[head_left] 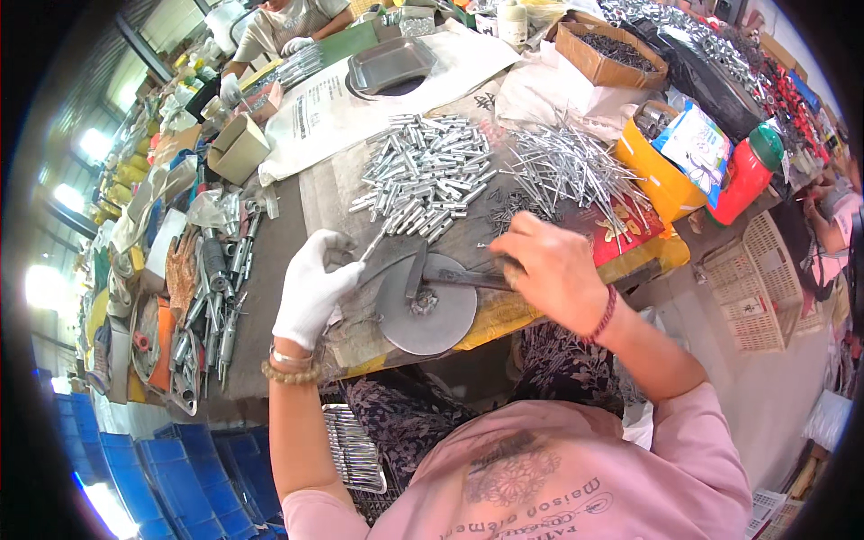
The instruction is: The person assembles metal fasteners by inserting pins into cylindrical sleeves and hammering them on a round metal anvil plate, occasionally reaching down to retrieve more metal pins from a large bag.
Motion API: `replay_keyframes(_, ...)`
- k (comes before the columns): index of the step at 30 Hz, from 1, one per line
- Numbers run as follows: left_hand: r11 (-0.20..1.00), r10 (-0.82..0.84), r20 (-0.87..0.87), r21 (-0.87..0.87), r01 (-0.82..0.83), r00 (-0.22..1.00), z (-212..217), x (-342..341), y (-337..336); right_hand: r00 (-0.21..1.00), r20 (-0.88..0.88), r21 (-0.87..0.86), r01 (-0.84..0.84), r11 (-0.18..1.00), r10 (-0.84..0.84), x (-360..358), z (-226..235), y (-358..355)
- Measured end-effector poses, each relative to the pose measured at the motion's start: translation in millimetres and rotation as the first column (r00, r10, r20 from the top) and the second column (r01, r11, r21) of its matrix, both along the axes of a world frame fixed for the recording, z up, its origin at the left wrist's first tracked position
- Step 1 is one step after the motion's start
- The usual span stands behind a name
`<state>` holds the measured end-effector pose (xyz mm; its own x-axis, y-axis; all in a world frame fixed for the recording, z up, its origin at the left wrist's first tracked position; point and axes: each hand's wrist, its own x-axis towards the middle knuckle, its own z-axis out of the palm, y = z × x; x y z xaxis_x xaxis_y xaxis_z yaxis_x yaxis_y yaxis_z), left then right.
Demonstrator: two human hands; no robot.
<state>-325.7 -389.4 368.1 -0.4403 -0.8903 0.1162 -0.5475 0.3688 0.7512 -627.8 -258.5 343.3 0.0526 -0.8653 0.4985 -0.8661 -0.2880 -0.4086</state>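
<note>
Judging by the piles, much remains: the heap of silver sleeves and the heap of pins lie full on the table. Left hand, gloved, pinches one thin pin; right hand clamps the lever over the round grey metal disc.

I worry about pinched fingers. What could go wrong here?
The bare right hand sits by the lever of the round metal tool, so a finger might get pinched. The gloved left hand holds a thin metal piece that could slip. The pile of loose pins might roll off.
</note>
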Motion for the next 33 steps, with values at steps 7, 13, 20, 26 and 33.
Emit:
replay_keyframes(7, 0.723, 0.410, -0.790, 0.586, 0.365, 0.455, -15.3, 27.6, 69.9, 0.977, -0.204, 0.096, -0.045, 0.994, 0.064, -14.0, -7.1, -25.4)
replay_keyframes(13, 0.651, 0.421, -0.781, 0.614, 0.446, 0.461, -31.8, 16.4, 106.2, 0.968, 0.021, 0.074, -0.250, 0.965, 0.249, 13.1, 9.7, -1.9)
replay_keyframes(20, 0.960, 0.030, -0.007, -0.279, -0.031, 1.000, -33.0, -18.0, 113.0, 0.910, -0.028, 0.073, -0.412, 0.908, 0.414, 42.8, -3.8, 9.0)
replay_keyframes(26, 0.941, 0.030, 0.099, -0.339, 0.005, 0.995, -31.3, -16.4, 116.8, 0.906, -0.074, 0.045, -0.415, 0.909, 0.417, 45.8, -6.7, 6.4)
replay_keyframes(33, 0.962, 0.039, 0.020, -0.270, -0.032, 0.999, -35.0, -12.5, 118.4, 0.890, -0.063, 0.035, -0.450, 0.892, 0.452, 47.5, -8.6, 3.9)
